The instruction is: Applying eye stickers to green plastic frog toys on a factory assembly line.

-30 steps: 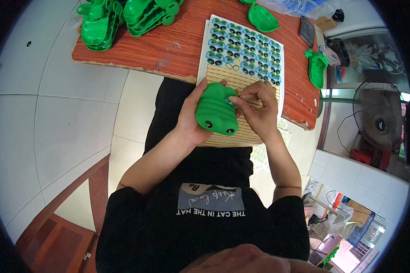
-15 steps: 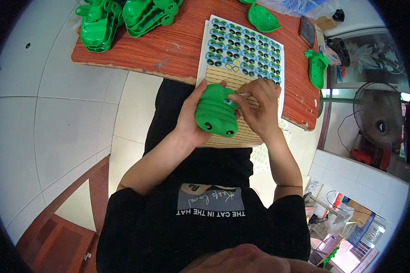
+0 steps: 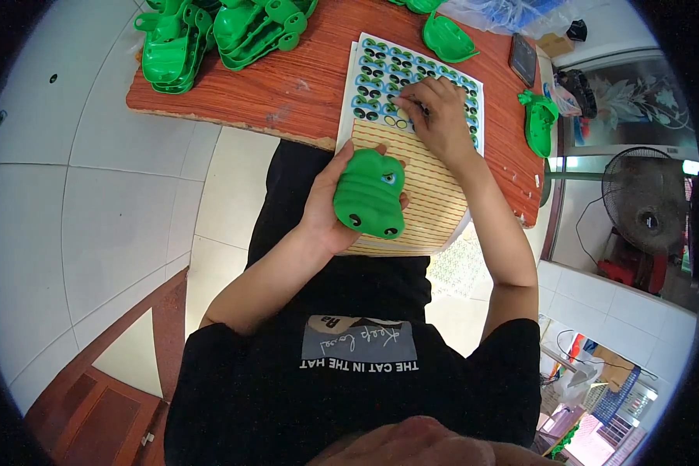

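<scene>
My left hand (image 3: 325, 203) is wrapped round a green plastic crocodile head (image 3: 366, 198), snout toward me. Black nostril stickers mark the snout, and one blue-rimmed eye sticker (image 3: 389, 178) sits on its right side. Over the sticker sheet (image 3: 373, 84), my right hand (image 3: 440, 116) has thumb and forefinger pinched together by the lowest rows of eye stickers. Whatever is between those fingertips is too small to make out. The near part of the sheet is bare yellowish backing with striped cut lines, and it hangs over the table edge above my lap.
On the reddish wooden table (image 3: 287, 101), nested green plastic shells (image 3: 171, 54) stand at the far left. A green shell piece (image 3: 448, 39) and a phone (image 3: 523, 58) lie beyond the sheet. Another green part (image 3: 540, 128) rests at the right edge. A fan (image 3: 648, 206) stands farther right.
My right hand has moved from the crocodile head's eye up and away to the sticker sheet, uncovering the eye sticker. My left hand stays nearly in place with the head.
</scene>
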Tool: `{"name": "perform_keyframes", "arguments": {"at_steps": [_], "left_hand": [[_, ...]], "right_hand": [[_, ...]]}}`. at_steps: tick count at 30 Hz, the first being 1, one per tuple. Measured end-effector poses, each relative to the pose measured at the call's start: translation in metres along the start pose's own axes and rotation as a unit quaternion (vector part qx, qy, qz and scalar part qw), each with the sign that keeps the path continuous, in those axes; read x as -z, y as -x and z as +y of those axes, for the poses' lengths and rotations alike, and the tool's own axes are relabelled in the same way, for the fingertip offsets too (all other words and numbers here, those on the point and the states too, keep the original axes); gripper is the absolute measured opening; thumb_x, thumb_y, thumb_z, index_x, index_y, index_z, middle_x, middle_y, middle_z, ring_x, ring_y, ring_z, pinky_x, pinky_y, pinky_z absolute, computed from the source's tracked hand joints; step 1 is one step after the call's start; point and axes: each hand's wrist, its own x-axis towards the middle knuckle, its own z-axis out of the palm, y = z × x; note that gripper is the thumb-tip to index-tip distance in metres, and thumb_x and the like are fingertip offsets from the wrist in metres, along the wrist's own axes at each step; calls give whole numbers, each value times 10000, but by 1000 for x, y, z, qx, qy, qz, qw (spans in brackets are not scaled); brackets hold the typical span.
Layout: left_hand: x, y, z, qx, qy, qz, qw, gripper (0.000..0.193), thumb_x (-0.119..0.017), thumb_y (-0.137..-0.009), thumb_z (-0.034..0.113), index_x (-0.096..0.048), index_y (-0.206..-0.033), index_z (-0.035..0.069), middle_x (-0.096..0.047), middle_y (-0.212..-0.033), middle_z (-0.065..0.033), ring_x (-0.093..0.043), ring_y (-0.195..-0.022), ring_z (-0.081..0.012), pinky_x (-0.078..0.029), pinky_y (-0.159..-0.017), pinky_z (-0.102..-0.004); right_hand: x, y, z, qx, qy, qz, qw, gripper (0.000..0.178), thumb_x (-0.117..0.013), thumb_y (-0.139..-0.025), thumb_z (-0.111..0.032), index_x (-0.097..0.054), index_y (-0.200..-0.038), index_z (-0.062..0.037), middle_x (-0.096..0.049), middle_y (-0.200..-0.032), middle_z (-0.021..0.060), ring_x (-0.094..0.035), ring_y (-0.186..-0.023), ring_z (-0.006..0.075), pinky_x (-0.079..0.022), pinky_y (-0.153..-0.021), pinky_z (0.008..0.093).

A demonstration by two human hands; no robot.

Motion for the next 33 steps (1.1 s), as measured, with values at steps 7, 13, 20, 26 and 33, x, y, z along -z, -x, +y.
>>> {"name": "perform_keyframes", "arguments": {"at_steps": [7,13,20,26,33], "left_hand": [[-6,3,0,-3,-4,14,1000,444,-382,-900,408,-471,-1157,57,-491,-1174,-184,-457,-1114,-272,-381,-894,-492],[-8,1,0,-8,-11,18,1000,454,-385,-898,416,-473,-1163,58,-474,-1200,-192,-453,-1117,-270,-388,-887,-491],[-1,3,2,-8,-39,-4,999,425,-384,-894,443,-482,-1107,89,-556,-1018,-109,-548,-922,-242,-449,-806,-434],[-7,4,3,7,-2,33,999,397,-348,-912,427,-502,-1073,98,-568,-971,-79,-574,-879,-227,-475,-776,-430],[0,1,3,6,-15,29,999,362,-362,-909,426,-499,-1027,113,-566,-954,-55,-576,-881,-195,-480,-776,-407]], "right_hand": [[1,-7,4,17,-36,-9,999,113,-678,-716,-158,-605,-744,-75,-578,-728,27,-509,-692,205,-335,-663,331],[4,-10,3,-58,-151,-67,984,157,-728,-660,-126,-587,-702,-72,-563,-691,30,-509,-663,174,-338,-657,312],[39,8,-64,41,-81,55,994,191,-754,-621,-109,-582,-697,-80,-557,-680,22,-508,-674,170,-344,-665,305],[34,20,-74,-48,-188,4,981,212,-757,-615,-171,-572,-702,-116,-537,-672,8,-481,-686,191,-314,-659,317],[30,22,-74,-41,-171,-6,984,211,-756,-618,-186,-567,-686,-120,-534,-664,-10,-458,-663,188,-293,-641,317]]}}
